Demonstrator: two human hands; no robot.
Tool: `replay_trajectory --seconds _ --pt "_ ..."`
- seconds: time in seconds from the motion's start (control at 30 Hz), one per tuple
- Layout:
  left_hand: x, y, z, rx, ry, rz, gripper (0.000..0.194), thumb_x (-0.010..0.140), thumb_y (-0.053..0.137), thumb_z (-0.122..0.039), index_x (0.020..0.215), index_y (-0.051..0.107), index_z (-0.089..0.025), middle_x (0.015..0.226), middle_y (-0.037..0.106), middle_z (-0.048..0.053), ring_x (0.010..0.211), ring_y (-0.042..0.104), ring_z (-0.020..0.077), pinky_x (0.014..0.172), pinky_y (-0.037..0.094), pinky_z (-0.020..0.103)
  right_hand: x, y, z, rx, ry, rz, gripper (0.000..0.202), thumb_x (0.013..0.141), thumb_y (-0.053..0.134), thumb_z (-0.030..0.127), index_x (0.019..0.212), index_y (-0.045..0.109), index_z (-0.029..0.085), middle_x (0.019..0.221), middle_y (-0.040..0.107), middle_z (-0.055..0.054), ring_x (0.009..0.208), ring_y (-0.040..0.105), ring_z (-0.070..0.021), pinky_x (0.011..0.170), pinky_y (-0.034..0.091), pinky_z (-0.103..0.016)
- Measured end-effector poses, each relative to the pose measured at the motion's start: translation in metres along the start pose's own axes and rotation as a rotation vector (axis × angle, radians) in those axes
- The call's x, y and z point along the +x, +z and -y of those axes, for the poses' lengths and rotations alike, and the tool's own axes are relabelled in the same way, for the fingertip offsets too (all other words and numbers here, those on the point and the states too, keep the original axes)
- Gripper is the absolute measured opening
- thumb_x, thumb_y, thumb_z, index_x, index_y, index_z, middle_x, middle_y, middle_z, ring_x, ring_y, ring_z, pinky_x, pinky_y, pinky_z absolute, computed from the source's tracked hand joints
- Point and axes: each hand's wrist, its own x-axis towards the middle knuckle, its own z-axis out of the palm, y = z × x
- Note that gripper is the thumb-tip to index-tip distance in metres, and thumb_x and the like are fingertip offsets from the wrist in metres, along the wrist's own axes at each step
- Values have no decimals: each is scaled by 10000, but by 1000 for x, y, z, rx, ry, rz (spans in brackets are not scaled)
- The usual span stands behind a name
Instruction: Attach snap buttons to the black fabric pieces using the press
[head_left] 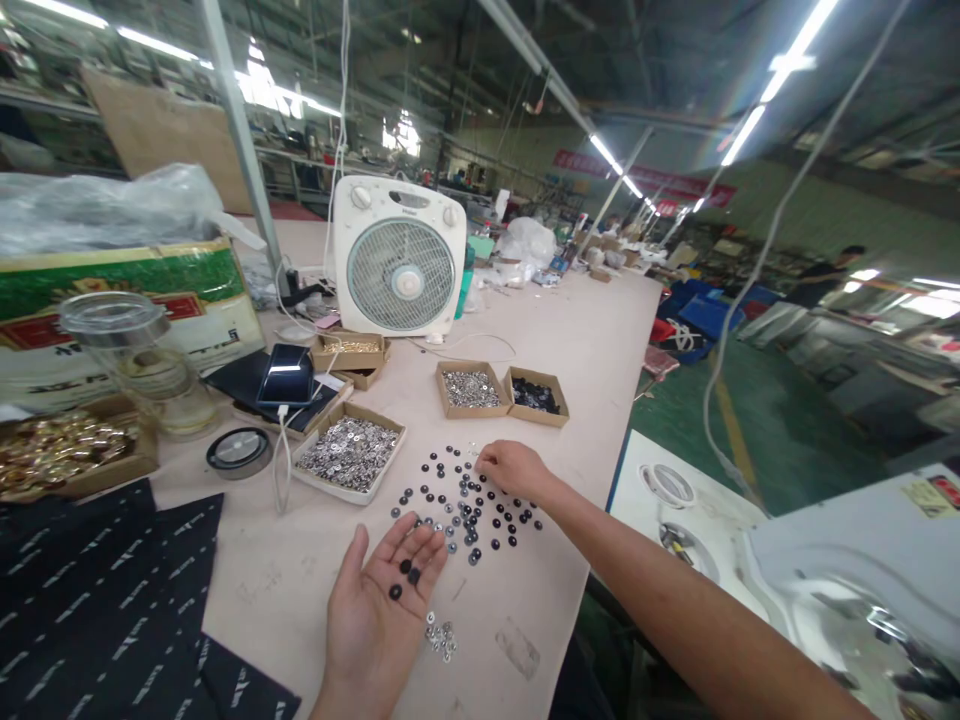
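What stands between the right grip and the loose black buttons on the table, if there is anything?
Nothing visible does. The right grip is close beside the loose black buttons. The silver-filled box and the dark-filled box stand beyond it, farther from the person, so not in between.

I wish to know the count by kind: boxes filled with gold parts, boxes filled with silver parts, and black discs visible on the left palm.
Boxes of gold parts: 2
Boxes of silver parts: 2
Black discs on the palm of the left hand: 3
Total: 7
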Motion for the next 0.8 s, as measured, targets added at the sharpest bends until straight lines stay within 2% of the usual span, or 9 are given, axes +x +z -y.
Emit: replay_trajectory --seconds 0.1,0.2,0.3,0.37,0.4,0.47,0.57,0.67,0.8 --pt "0 1 0 -15 -13 19 403 920 505 -396 1067 659 -55 1021 670 191 1012 659 295 932 533 454 0 -2 -1 -52 -8 -59 202 862 573 310 854 755 223 928 734 -42 842 630 -200 665 409 -267" --pt "0 2 -1 -33 -22 32 437 916 507 -419 1107 648 -52 1096 657 211 1068 640 314 950 524 453 -8 -8 2 -8 -22 -184 202 876 558 294 857 741 209 928 722 -43 844 618 -187 699 418 -271" --pt "0 4 -2 -59 -27 35 492 911 502 -457 1147 631 -45 1183 627 234 1129 609 334 960 518 451 -32 -14 19 142 -144 -323 215 908 529 291 864 715 193 871 696 -41 782 600 -160 709 431 -268" --pt "0 6 -3 -80 -28 37 521 907 500 -477 1167 619 -42 1231 604 247 1162 589 340 964 516 447 -56 -13 38 257 -255 -359 182 909 547 282 873 701 193 820 673 -28 736 587 -142 701 435 -258" --pt "0 6 -3 -90 -25 41 526 908 497 -480 1178 613 -43 1253 592 248 1175 581 334 964 517 439 -69 -10 49 298 -296 -346 152 901 566 272 877 698 199 797 660 -18 712 580 -132 689 433 -248" --pt "-2 8 -4 -97 -29 51 523 914 488 -477 1198 602 -53 1291 575 239 1187 576 316 958 522 421 -92 1 71 323 -389 -237 121 896 588 255 935 698 224 807 650 -4 698 574 -117 666 427 -231" --pt "-5 10 -4 -83 -66 58 522 919 477 -480 1216 593 -66 1323 562 220 1189 574 314 944 530 426 -111 24 94 256 -456 -142 123 908 593 296 977 678 240 902 655 -18 798 592 -139 693 435 -235" --pt "-7 12 -5 -84 -68 52 551 918 474 -489 1229 579 -46 1325 558 229 1199 566 321 948 528 423 -113 40 100 152 -436 -158 132 929 559 277 1006 659 238 1007 657 -43 922 596 -170 777 452 -264" --pt "-6 12 -6 -94 -56 78 545 917 480 -481 1248 568 -57 1333 551 228 1209 561 311 960 521 421 -109 46 95 90 -438 -175 154 924 550 217 1037 652 237 1049 657 -48 974 593 -182 860 452 -294"
